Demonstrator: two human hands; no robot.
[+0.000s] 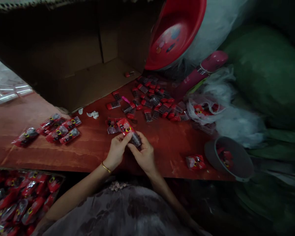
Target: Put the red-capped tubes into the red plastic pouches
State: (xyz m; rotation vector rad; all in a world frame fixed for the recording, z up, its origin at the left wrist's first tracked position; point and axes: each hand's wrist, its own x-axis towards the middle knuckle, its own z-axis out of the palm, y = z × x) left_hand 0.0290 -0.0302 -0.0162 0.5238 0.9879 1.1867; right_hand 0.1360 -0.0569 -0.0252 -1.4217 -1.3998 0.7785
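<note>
Both my hands meet over the near middle of the red table (93,147). My left hand (116,151), with a gold bangle at the wrist, and my right hand (144,154) pinch a small red printed packet (129,130) with a dark clear end. Just behind it lies another flat packet (112,125). A heap of small red-capped items (152,101) is spread on the table farther back.
Several filled packets (60,129) lie at the left, and a tray of many more (19,200) sits below the table edge. An open cardboard box (83,59), a red bowl (174,32), plastic bags (211,108) and a grey bowl (229,157) surround the table.
</note>
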